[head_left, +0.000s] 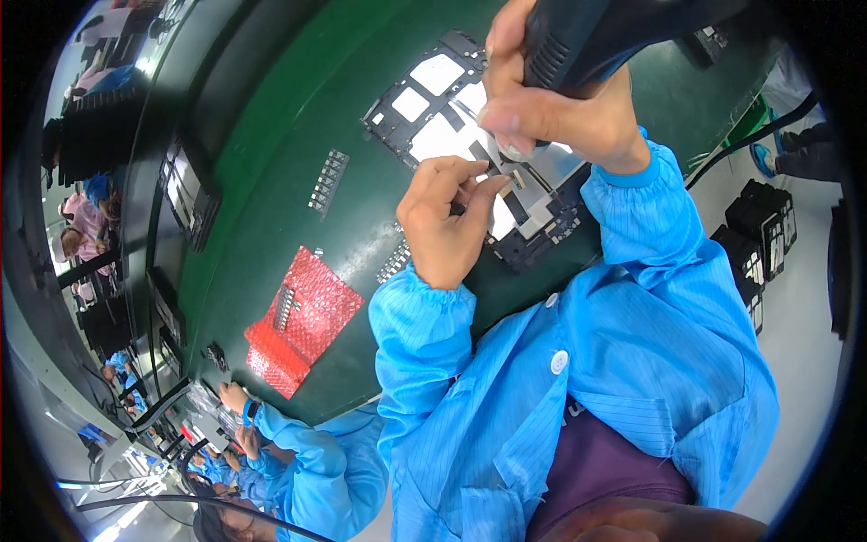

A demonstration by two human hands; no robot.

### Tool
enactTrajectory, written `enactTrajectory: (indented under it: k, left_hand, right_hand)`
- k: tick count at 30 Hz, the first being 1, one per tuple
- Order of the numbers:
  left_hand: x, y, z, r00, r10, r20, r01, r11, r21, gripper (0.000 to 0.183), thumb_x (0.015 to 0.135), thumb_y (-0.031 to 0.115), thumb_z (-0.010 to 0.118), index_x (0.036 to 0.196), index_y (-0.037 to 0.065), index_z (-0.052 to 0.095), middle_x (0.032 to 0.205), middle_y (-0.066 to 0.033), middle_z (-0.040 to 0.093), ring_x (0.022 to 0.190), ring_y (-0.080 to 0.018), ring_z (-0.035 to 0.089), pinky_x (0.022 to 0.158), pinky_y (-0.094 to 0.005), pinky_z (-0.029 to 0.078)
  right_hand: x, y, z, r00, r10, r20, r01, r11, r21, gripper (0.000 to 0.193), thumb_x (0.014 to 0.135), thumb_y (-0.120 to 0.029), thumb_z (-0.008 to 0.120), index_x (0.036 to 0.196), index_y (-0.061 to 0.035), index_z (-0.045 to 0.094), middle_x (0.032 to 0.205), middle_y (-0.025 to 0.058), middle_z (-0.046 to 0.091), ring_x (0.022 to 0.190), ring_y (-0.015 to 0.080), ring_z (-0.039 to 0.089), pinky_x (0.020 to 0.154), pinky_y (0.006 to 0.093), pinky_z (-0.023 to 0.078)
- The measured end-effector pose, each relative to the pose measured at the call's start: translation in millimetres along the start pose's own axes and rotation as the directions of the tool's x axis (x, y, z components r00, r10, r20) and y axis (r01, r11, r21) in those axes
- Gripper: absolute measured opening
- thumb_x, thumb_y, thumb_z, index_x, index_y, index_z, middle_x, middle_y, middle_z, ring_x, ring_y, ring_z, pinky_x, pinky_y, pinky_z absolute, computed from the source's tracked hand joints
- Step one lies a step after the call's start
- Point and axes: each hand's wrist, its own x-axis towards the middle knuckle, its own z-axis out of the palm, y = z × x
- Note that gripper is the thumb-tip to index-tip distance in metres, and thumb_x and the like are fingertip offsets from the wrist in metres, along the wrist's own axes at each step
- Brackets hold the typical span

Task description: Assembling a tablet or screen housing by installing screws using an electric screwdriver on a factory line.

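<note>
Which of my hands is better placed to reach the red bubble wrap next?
Probably your left hand: it's nearer the red bubble wrap, while your right hand grips a dark tool.

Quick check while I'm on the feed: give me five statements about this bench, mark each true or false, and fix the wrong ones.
1. The right hand grips a dark handheld tool. True.
2. The red bubble wrap lies to the right of the left hand. False: it lies to the left of that hand.
3. The left hand is at the black-framed assembly. True.
4. The tabletop is white. False: it is green.
5. The worker's sleeves are red. False: they are blue.
</note>
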Motion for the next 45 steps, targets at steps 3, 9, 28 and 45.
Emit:
enactTrajectory:
  k: [3, 9, 28, 45]
  left_hand:
    - [1, 3, -1, 0.993, 0.015, 0.114, -0.025, 0.996, 0.088, 0.021, 0.071, 0.006, 0.073, 0.09, 0.002, 0.065, 0.079, -0.0092, 0.059, 0.059, -0.0197, 0.06, 0.051, -0.0292, 0.047]
    - [11, 10, 12, 0.954, -0.051, 0.295, -0.068, 0.923, 0.378, 0.014, 0.071, 0.013, 0.072, 0.08, 0.005, 0.065, 0.079, -0.0096, 0.058, 0.062, -0.0234, 0.059, 0.057, -0.0327, 0.046]
    - [-19, -30, -41, 0.95, -0.213, -0.227, 0.131, 0.935, -0.329, 0.015, 0.074, -0.01, 0.068, 0.087, -0.006, 0.064, 0.087, -0.0118, 0.065, 0.075, -0.0135, 0.063, 0.064, -0.0216, 0.052]
    - [-15, -43, -57, 0.94, -0.304, -0.155, 0.269, 0.939, -0.213, 0.016, 0.081, -0.004, 0.063, 0.097, -0.007, 0.063, 0.086, -0.0093, 0.065, 0.077, -0.0149, 0.064, 0.069, -0.0221, 0.051]
  right_hand:
    - [1, -9, 1, 0.996, -0.005, -0.088, -0.002, 0.997, -0.077, 0.042, 0.067, 0.002, 0.076, 0.099, 0.0022, 0.048, 0.069, 0.0072, 0.058, 0.062, 0.0106, 0.056, 0.056, 0.0227, 0.042]
    - [48, 51, -33, 0.588, -0.792, 0.164, 0.602, 0.563, 0.566, 0.043, 0.065, 0.008, 0.072, 0.097, 0.0006, 0.044, 0.065, 0.0087, 0.056, 0.052, 0.0141, 0.056, 0.047, 0.0242, 0.043]
    - [59, 59, -22, 0.495, -0.865, 0.082, 0.524, 0.373, 0.766, 0.044, 0.068, 0.002, 0.073, 0.097, -0.0017, 0.04, 0.059, 0.0078, 0.052, 0.048, 0.0152, 0.054, 0.041, 0.0242, 0.038]
    - [22, 12, 8, 0.85, -0.509, 0.137, 0.419, 0.81, 0.41, 0.044, 0.068, 0.004, 0.072, 0.096, -0.0012, 0.039, 0.058, 0.0089, 0.052, 0.047, 0.0163, 0.055, 0.04, 0.0251, 0.039]
